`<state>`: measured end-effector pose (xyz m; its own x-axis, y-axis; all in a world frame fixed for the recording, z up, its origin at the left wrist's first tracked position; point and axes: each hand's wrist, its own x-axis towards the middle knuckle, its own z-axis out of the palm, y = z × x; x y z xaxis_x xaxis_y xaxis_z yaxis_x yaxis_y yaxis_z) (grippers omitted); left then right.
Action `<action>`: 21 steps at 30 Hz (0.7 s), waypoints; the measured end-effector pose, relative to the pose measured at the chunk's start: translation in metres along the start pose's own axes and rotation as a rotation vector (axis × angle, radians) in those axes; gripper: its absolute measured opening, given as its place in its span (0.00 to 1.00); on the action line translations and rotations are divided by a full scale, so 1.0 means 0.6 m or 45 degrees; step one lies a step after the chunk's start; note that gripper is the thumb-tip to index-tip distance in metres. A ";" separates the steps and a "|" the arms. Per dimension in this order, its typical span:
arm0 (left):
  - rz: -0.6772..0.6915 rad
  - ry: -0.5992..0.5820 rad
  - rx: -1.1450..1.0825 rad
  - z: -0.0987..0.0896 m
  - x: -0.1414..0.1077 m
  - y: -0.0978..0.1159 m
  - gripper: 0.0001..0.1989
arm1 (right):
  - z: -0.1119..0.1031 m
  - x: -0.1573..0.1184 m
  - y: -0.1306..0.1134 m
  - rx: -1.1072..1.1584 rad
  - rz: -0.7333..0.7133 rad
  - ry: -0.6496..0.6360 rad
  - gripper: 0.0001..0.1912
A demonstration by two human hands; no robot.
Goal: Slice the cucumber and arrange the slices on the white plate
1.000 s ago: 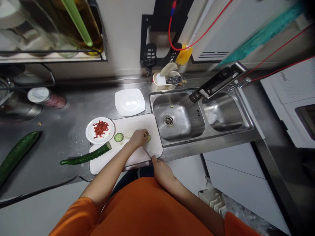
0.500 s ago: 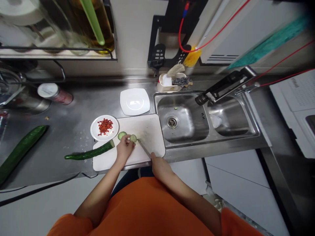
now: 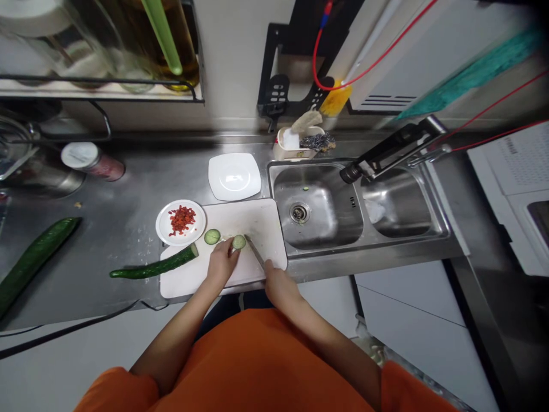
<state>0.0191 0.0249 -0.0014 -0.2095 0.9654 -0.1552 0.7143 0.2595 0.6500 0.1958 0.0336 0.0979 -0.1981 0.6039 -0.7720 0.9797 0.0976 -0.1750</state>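
Observation:
My left hand (image 3: 222, 262) is closed, its fingertips around a cucumber slice (image 3: 239, 242) over the white cutting board (image 3: 261, 223). In my right hand (image 3: 281, 286) is the handle of a knife (image 3: 255, 252). The blade points up and left, its tip close to the held slice. Another pale green cucumber slice (image 3: 211, 236) lies flat on the board, left of my left fingers. A cut cucumber (image 3: 156, 267) rests partly on the board's left edge, its cut end facing right.
A white plate of chopped red pieces (image 3: 162, 228) overlaps the board's upper left corner. Behind the board stands a square white plate (image 3: 235, 176). The sink (image 3: 319, 206) adjoins on the right. A whole cucumber (image 3: 36, 260) and a lidded jar (image 3: 92, 161) are at the left.
My left hand has moved slightly right with the slice, away from the one lying on the board. The knife has turned a little steeper, its tip shifting right and up.

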 end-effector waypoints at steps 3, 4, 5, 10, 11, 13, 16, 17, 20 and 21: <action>0.035 0.015 0.012 0.003 0.002 -0.005 0.16 | 0.001 -0.003 -0.006 -0.012 -0.004 0.020 0.20; 0.041 0.019 0.013 0.004 0.002 -0.006 0.16 | 0.002 -0.004 -0.009 -0.022 -0.007 0.019 0.19; 0.044 0.024 0.014 0.005 0.003 -0.007 0.16 | 0.002 -0.006 -0.012 -0.033 -0.012 0.015 0.19; 0.055 0.037 0.014 0.005 0.003 -0.006 0.15 | 0.009 -0.010 -0.028 -0.061 -0.063 0.019 0.20; 0.057 0.036 0.012 0.005 0.003 -0.005 0.15 | 0.009 -0.010 -0.031 -0.060 -0.071 0.023 0.20; 0.053 0.038 0.007 0.005 0.003 -0.005 0.15 | 0.006 -0.009 -0.035 -0.057 -0.075 0.024 0.20; 0.042 0.048 0.004 0.005 0.004 -0.004 0.15 | -0.001 -0.009 -0.039 -0.061 -0.066 0.017 0.20; 0.041 0.050 0.003 0.005 0.004 -0.004 0.15 | -0.003 -0.009 -0.040 -0.061 -0.062 0.010 0.20; 0.049 0.055 -0.002 0.007 0.004 -0.005 0.15 | -0.003 -0.009 -0.041 -0.059 -0.052 -0.004 0.20; 0.056 0.058 -0.004 0.008 0.004 -0.006 0.15 | -0.001 -0.009 -0.041 -0.060 -0.049 -0.005 0.20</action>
<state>0.0190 0.0267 -0.0076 -0.2080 0.9737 -0.0926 0.7213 0.2166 0.6579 0.1730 0.0286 0.1066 -0.2357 0.5956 -0.7679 0.9717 0.1579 -0.1758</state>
